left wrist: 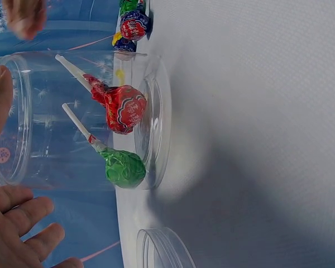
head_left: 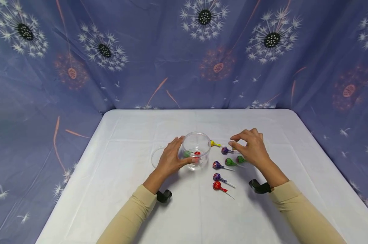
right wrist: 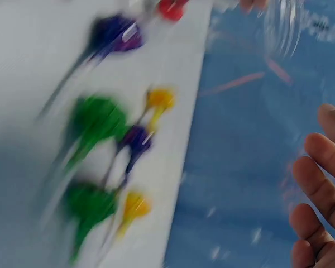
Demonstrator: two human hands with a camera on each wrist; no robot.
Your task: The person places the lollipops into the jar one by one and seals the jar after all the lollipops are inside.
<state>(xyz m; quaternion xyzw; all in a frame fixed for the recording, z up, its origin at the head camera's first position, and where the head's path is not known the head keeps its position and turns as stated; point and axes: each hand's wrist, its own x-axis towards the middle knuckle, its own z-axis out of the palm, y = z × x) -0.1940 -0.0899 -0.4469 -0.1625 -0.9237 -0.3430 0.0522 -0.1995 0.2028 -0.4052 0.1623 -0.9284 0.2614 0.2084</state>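
Observation:
My left hand [head_left: 170, 157] holds a clear plastic jar [head_left: 199, 144] upright on the table, thumb on one side and fingers on the other. Inside it a red-wrapped lollipop [left wrist: 125, 109] and a green-wrapped lollipop [left wrist: 125, 168] lean with sticks upward. My right hand [head_left: 252, 147] hovers over the loose lollipops to the jar's right; thumb and forefinger are apart, nothing visible between them. Beneath and around it lie green lollipops [head_left: 229, 162], a purple lollipop [head_left: 225, 150] and yellow lollipops [right wrist: 160, 99]. The right wrist view is blurred.
Nearer the front lie two more purple lollipops [head_left: 216, 165] and a red lollipop [head_left: 216, 185]. A clear round lid [left wrist: 164, 248] rests left of the jar, partly hidden by my left hand in the head view. White cloth covers the table [head_left: 135, 135]; a blue dandelion-print curtain [head_left: 159, 51] surrounds it.

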